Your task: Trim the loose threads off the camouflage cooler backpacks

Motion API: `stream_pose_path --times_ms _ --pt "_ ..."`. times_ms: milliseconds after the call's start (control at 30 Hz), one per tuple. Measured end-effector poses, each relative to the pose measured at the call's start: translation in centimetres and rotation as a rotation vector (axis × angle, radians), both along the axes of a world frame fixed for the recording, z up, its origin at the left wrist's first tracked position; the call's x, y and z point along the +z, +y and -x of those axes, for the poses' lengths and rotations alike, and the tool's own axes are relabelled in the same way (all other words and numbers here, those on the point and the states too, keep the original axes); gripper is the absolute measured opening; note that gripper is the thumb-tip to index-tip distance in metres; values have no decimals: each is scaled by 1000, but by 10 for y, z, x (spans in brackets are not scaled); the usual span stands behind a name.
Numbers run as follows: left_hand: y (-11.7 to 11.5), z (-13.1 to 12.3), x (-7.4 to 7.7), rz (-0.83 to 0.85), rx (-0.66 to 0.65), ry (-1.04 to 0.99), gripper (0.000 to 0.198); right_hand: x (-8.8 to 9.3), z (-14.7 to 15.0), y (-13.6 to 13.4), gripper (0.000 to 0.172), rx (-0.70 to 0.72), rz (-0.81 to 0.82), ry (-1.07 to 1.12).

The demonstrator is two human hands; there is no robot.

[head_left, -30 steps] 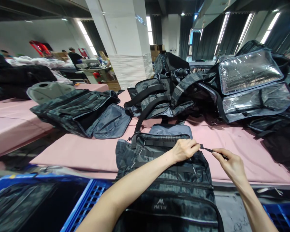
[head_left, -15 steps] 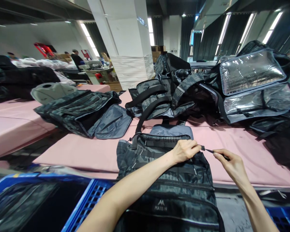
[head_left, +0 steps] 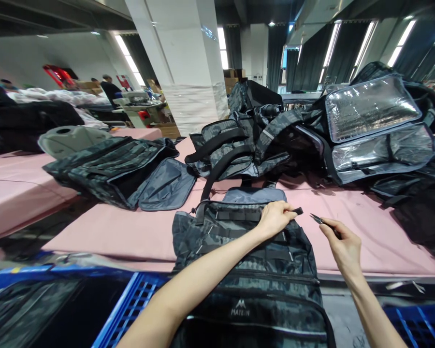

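Note:
A dark camouflage backpack [head_left: 246,270] with a MATEIN logo lies over the near edge of the pink table [head_left: 130,227]. My left hand [head_left: 275,220] rests on its top and pinches a short black strap end [head_left: 297,211] at the upper right corner. My right hand [head_left: 340,244] hovers just to the right, closed on small thread snips [head_left: 321,221] whose blades point left toward the strap, a small gap apart from it.
More camouflage backpacks [head_left: 119,166] lie open at left and piled behind [head_left: 246,140]. Silver-lined bags [head_left: 377,125] are stacked at right. Blue plastic crates [head_left: 123,304] stand below the table edge. A white pillar [head_left: 188,63] and people at far tables are in the background.
The snips have come away from the strap end: my right hand moved slightly right and up. My left hand lifted the strap end a little and still holds it.

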State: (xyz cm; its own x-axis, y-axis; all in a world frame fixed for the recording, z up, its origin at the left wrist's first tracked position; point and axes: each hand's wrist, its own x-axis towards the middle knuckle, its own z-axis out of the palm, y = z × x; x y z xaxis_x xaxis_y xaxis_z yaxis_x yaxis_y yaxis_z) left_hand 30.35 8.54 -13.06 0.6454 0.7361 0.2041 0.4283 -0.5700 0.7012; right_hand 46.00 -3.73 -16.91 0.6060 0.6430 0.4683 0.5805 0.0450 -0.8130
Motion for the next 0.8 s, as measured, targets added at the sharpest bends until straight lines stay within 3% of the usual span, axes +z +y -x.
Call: stream_pose_path --times_ms 100,200,633,800 --pt "6 0 5 173 -31 -14 20 4 8 4 30 -28 -32 -107" --pt "8 2 5 220 -55 -7 19 5 12 14 26 6 -29 -169" --pt "12 2 -6 252 -56 -104 21 -13 4 23 34 -5 21 112" --pt "6 10 -1 160 -71 -54 17 -21 0 27 45 187 101 188"
